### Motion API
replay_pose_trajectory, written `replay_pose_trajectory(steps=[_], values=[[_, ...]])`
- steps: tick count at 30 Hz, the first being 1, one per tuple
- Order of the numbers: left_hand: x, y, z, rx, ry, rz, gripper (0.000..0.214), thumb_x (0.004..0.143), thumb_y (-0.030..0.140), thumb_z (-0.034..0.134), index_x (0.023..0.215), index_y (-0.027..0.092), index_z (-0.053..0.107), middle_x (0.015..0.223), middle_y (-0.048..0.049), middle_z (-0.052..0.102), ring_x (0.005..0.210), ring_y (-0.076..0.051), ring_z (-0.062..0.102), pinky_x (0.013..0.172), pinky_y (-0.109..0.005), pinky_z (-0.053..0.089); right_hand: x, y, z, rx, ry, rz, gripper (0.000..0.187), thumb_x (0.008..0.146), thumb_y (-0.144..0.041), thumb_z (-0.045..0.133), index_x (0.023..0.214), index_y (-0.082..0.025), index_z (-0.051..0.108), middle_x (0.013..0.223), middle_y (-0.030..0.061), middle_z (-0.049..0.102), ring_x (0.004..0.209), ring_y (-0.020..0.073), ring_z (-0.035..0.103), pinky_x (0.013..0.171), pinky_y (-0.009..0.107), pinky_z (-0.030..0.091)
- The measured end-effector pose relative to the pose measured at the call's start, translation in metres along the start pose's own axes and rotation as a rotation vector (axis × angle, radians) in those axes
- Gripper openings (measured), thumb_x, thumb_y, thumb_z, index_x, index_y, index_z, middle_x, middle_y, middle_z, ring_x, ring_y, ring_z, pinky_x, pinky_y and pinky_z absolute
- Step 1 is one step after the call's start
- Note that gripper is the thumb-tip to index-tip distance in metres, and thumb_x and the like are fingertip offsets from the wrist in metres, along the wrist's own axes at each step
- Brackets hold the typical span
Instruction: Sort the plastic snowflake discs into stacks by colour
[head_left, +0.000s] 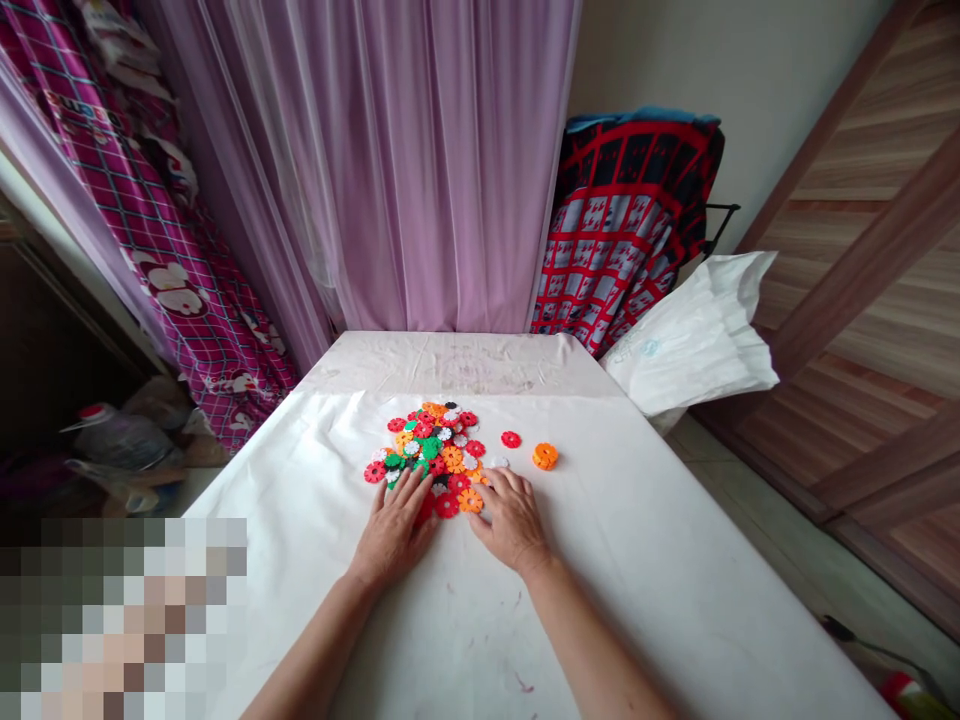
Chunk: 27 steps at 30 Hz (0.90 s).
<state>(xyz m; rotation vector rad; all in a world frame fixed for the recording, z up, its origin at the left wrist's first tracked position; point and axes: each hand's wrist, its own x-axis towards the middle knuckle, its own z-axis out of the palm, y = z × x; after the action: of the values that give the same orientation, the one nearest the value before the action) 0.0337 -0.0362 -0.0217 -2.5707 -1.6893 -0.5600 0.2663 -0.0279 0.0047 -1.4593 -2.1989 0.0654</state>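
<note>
A pile of small flat plastic flower-shaped discs (435, 450) in red, orange, green, white and black lies on a table covered with white cloth (637, 560). My left hand (394, 535) rests palm down at the pile's near edge, fingers stretched flat over some red and green discs. My right hand (510, 515) lies palm down beside it, fingers flat and touching orange discs at the pile's right side. A single red disc (511, 439) and a small stack of orange discs (545, 456) sit apart to the right.
Pink curtains (405, 170) hang behind the table. A red and black patterned cloth (626, 225) drapes over something at the back right, with a white bag (694, 345) beside it. A wooden panel stands on the right, clutter on the left floor.
</note>
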Motion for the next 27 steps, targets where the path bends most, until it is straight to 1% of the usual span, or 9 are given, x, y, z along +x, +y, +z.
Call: replay_pose_trajectory(steps=[2,4,8,10,12,14,20,24,27], values=[[0.0,-0.001,0.0,0.013,0.065,-0.057,0.06,0.095,0.048,0.043,0.151,0.027,0.039,0.158,-0.011,0.038,0.148,-0.029,0.031,0.119,-0.053,0.024,0.001,-0.003,0.001,-0.032,-0.036,0.012,0.032,0.084,-0.035,0.064,0.114,-0.023,0.068,0.139,0.0107,0.057,0.133,0.0304,0.043,0.106,0.045,0.034],[0.0,-0.001,0.0,0.022,0.103,-0.127,0.058,0.093,0.049,0.047,0.146,0.026,0.047,0.157,-0.0125,0.039,0.147,-0.032,0.031,0.119,-0.055,0.026,0.001,-0.003,0.003,-0.037,-0.049,0.033,0.033,0.084,-0.036,0.064,0.114,-0.023,0.068,0.142,0.0107,0.054,0.137,0.0306,0.038,0.107,0.046,0.033],[-0.007,0.002,-0.002,0.026,0.171,-0.334,0.05,0.092,0.047,0.048,0.136,0.024,0.056,0.153,-0.015,0.045,0.143,-0.032,0.038,0.116,-0.057,0.03,0.001,-0.001,0.008,-0.024,-0.03,0.059,0.03,0.083,-0.034,0.064,0.11,-0.023,0.068,0.141,0.0107,0.055,0.138,0.0299,0.038,0.107,0.046,0.033],[-0.014,0.002,-0.004,0.028,0.178,-0.389,0.043,0.092,0.047,0.048,0.127,0.024,0.061,0.151,-0.014,0.048,0.141,-0.031,0.041,0.114,-0.056,0.032,0.001,-0.001,0.011,-0.031,-0.011,0.074,0.028,0.082,-0.033,0.064,0.107,-0.021,0.068,0.139,0.0123,0.057,0.138,0.0306,0.038,0.107,0.047,0.034],[-0.02,0.001,-0.006,0.031,0.17,-0.404,0.04,0.092,0.048,0.048,0.12,0.025,0.064,0.148,-0.0125,0.051,0.139,-0.031,0.043,0.113,-0.054,0.034,0.0,-0.001,0.013,-0.047,0.013,0.091,0.027,0.082,-0.032,0.064,0.105,-0.019,0.068,0.137,0.0143,0.058,0.137,0.0316,0.039,0.107,0.048,0.034],[-0.024,0.0,-0.008,0.028,0.163,-0.406,0.039,0.092,0.049,0.048,0.119,0.026,0.064,0.147,-0.0116,0.052,0.138,-0.031,0.044,0.112,-0.053,0.035,0.0,-0.001,0.014,-0.056,0.032,0.094,0.026,0.082,-0.032,0.064,0.104,-0.018,0.068,0.137,0.0152,0.058,0.137,0.032,0.04,0.108,0.048,0.033],[-0.021,0.001,-0.014,-0.027,0.118,-0.402,0.036,0.09,0.048,0.051,0.117,0.027,0.065,0.15,-0.0111,0.05,0.139,-0.029,0.044,0.114,-0.054,0.033,-0.001,-0.004,0.013,-0.039,0.013,0.093,0.028,0.08,-0.037,0.067,0.102,-0.019,0.069,0.141,0.0146,0.055,0.139,0.0328,0.038,0.108,0.049,0.034],[-0.02,0.001,-0.014,-0.041,0.107,-0.397,0.04,0.09,0.05,0.051,0.119,0.027,0.064,0.149,-0.0126,0.05,0.139,-0.03,0.043,0.114,-0.056,0.031,0.0,-0.007,0.012,-0.012,-0.007,0.122,0.025,0.079,-0.033,0.069,0.099,-0.02,0.069,0.143,0.0139,0.054,0.14,0.0327,0.038,0.109,0.049,0.034],[-0.021,0.001,-0.012,-0.033,0.109,-0.392,0.043,0.09,0.049,0.051,0.124,0.025,0.062,0.15,-0.0138,0.05,0.14,-0.03,0.043,0.115,-0.055,0.03,-0.001,-0.006,0.014,-0.006,0.019,0.118,0.024,0.078,-0.032,0.07,0.098,-0.019,0.069,0.142,0.0149,0.054,0.139,0.0328,0.039,0.109,0.05,0.034]])
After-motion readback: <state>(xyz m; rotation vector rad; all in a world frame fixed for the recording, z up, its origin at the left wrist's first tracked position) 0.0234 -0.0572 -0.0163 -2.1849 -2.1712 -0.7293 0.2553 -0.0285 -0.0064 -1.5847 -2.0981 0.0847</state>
